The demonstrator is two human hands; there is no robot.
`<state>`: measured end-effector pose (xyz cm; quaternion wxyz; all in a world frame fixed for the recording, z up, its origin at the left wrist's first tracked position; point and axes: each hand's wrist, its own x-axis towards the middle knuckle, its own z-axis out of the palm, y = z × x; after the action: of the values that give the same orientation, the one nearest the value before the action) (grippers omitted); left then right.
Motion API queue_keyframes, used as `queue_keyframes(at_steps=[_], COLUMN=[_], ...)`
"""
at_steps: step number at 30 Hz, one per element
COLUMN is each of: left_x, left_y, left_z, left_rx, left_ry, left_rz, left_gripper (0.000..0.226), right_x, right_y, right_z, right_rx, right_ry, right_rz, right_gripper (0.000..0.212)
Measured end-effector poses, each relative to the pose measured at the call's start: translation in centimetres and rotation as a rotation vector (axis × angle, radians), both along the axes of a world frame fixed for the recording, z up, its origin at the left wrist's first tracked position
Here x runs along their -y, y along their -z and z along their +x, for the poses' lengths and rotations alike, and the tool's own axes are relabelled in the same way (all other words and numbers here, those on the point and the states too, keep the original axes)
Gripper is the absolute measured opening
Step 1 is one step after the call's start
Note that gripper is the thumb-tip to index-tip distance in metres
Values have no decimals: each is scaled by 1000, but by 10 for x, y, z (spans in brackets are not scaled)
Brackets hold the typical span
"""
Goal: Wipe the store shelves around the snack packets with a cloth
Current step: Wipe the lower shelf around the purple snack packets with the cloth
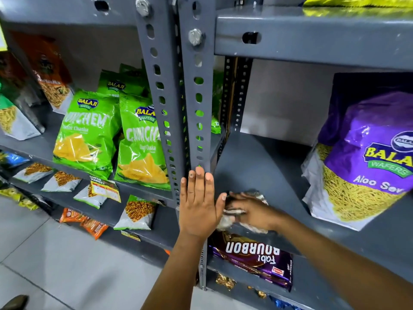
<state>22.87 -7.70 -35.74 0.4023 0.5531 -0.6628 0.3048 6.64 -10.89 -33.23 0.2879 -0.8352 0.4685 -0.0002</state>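
My right hand (252, 212) presses a crumpled white and dark cloth (230, 220) onto the front left part of a grey metal shelf (263, 162). The hand is blurred. My left hand (199, 202) lies flat with fingers straight against the grey slotted upright post (196, 104), right beside the cloth. A large purple Aloo Sev packet (366, 162) stands on the same shelf to the right, apart from the cloth. Two green Crunchem packets (87, 133) stand on the neighbouring shelf to the left.
A purple Bourbon biscuit pack (252, 258) lies on the shelf below my right hand. Several small grey snack packets (136, 213) lie on lower left shelves, with orange packets (93, 227) beneath. Brown and grey packets (53, 72) stand far left. Grey tiled floor (55, 265) lies bottom left.
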Motion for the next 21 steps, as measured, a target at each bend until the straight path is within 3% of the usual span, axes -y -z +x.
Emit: queue_keyframes(at_steps=[4,6,10,14,18,21], left_x=[-5,-6,-7,-6,-8,-9], left_y=[-4,-5,-6,-7,-6,-8], left_z=[5,4,2,3,-3,-3], left_rx=[19,23,3,27,-6,-15], left_ry=[-7,-17,-14,-25,-57,-54], left_rz=[39,56,69,95,121,129], left_gripper=[63,63,63,63,57,65], right_x=[-12,-5,18,14,-26,-43], right_y=[-22,-43,-40,-7,-1,-20], right_z=[-37,-47,-40,-29,-63,-96], right_rx=[-61,-7,293,180,195,136], right_ry=[-75,-9,322,279,209,182], right_rz=[271,394,213,75,151,302], right_gripper=[42,40,40,46,37,40])
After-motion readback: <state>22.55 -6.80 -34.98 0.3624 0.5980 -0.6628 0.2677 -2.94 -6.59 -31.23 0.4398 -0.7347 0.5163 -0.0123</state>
